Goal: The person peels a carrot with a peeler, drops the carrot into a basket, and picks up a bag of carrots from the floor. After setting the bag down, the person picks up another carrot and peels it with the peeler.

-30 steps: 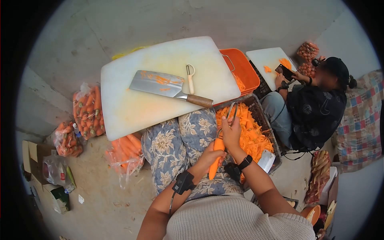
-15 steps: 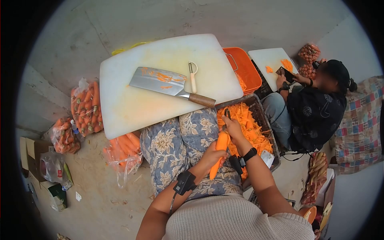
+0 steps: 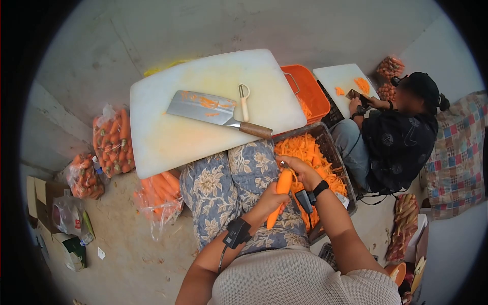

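My left hand (image 3: 273, 197) is wrapped round a peeled-looking orange carrot (image 3: 284, 181), held tilted above my lap. My right hand (image 3: 304, 174) is closed on a peeler (image 3: 283, 164), whose head meets the carrot's upper end. A strip of peel hangs beside the carrot, under the right hand. Just beyond, a dark crate (image 3: 325, 133) holds a heap of carrot peelings (image 3: 305, 148). On the large white cutting board (image 3: 203, 147) in front of me lie a cleaver (image 3: 201, 108) with orange shreds on its blade and a second, pale-handled peeler (image 3: 244, 104).
An orange bin (image 3: 317, 96) stands behind the crate. At the right, a co-worker (image 3: 401, 137) cuts at a smaller white board (image 3: 338, 76). Bags of carrots (image 3: 114, 142) and an open plastic bag of carrots (image 3: 160, 193) sit left. A cardboard box (image 3: 40, 201) lies far left.
My right hand has brought the peeler down towards me, from above the peelings to the carrot's upper end. The left hand keeps its hold on the carrot. The view has shifted slightly.
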`<state>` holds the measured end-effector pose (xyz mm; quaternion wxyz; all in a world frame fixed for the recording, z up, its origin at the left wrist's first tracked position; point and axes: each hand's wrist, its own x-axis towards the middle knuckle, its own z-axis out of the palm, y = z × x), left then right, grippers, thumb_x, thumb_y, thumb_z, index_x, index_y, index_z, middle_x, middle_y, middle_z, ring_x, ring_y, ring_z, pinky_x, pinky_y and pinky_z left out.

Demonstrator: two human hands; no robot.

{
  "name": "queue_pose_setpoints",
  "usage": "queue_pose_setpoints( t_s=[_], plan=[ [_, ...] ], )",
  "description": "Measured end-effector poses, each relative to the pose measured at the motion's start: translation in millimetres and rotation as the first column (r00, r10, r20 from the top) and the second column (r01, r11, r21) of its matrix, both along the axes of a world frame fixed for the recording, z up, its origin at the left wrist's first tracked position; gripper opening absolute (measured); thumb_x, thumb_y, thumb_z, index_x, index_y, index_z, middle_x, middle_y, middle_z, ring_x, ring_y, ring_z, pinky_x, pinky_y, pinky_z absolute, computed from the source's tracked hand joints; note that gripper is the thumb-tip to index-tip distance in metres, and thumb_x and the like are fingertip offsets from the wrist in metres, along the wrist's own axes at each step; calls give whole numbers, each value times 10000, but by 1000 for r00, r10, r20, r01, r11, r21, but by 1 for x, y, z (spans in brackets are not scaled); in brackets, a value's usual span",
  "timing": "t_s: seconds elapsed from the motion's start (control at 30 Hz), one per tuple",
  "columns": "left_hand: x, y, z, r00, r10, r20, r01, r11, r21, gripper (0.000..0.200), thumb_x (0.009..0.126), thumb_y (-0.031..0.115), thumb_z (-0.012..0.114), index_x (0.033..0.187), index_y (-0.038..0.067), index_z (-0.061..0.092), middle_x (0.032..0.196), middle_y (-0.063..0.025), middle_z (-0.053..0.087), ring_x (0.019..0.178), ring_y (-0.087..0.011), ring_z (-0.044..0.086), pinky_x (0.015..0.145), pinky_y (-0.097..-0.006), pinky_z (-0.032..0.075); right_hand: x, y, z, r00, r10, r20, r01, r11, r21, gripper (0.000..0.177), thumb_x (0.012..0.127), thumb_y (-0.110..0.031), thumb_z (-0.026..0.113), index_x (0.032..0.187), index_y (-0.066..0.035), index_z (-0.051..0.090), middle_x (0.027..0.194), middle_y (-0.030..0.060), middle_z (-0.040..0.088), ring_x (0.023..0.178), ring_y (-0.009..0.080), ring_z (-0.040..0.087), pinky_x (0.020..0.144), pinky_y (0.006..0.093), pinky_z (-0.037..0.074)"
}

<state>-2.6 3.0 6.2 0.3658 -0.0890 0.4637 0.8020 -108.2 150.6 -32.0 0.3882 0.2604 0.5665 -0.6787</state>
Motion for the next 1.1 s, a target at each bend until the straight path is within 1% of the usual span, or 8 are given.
queue_pose_setpoints(
  t_s=[0.23,0.3,0.33,0.4,0.53,0.93,1.03,1.1],
  plan=[
    [1,-1,7,998,7,-67,-8,1000,-8,247,725,35,542,934,-8,416,632,-50,507,435,-96,481,367,-227,400,11,-9,22,996,-57,-65,58,998,11,244,842,-268,585,799,-36,526,598,74,543,521,198,568,499,319,509],
    [2,0,3,999,26,-42,-27,999,-37,252,723,32,546,939,-10,423,625,-48,505,436,-96,482,368,-227,401,17,-11,24,935,-257,-246,276,960,43,308,833,-296,588,773,-5,506,605,81,533,516,192,556,486,304,480],
    [2,0,3,999,24,-43,-25,999,-37,252,723,32,546,939,-10,423,625,-48,505,436,-96,482,368,-227,401,16,-8,14,934,-259,-246,277,960,43,308,833,-296,588,773,-5,506,605,81,533,516,192,556,486,304,480],
    [2,1,4,998,29,-48,-30,999,-20,285,723,32,553,969,-15,418,624,-48,504,436,-97,482,369,-229,404,13,-7,-2,820,-254,-513,408,888,211,367,820,-321,596,747,21,485,608,87,520,497,178,530,478,296,441],
    [2,-1,4,999,17,-48,-18,1000,-19,313,723,33,555,993,-23,407,635,-51,508,435,-97,481,370,-230,406,17,-5,3,789,-171,-590,408,864,295,390,809,-341,598,750,29,489,616,85,515,509,159,516,481,302,420],
    [3,-4,0,999,-17,-49,17,1000,-8,348,733,47,557,1015,-15,364,662,-66,517,453,-100,488,380,-229,403,27,-13,50,950,-267,-160,294,939,176,366,809,-340,606,956,-32,475,725,61,491,549,175,537,460,311,460],
    [3,-5,-2,999,-45,5,45,998,33,487,727,32,556,1160,28,333,675,-63,516,449,-105,471,389,-233,388,31,6,31,965,-237,-112,243,969,49,407,840,-372,568,1033,-31,460,765,55,490,632,135,559,577,239,516],
    [4,-12,4,990,-140,32,134,981,142,532,744,19,551,1215,67,310,687,-65,518,448,-110,474,387,-241,389,23,42,-32,944,-317,87,318,810,-492,321,881,-332,518,986,-32,469,775,70,515,645,130,569,619,225,534]
  ],
)
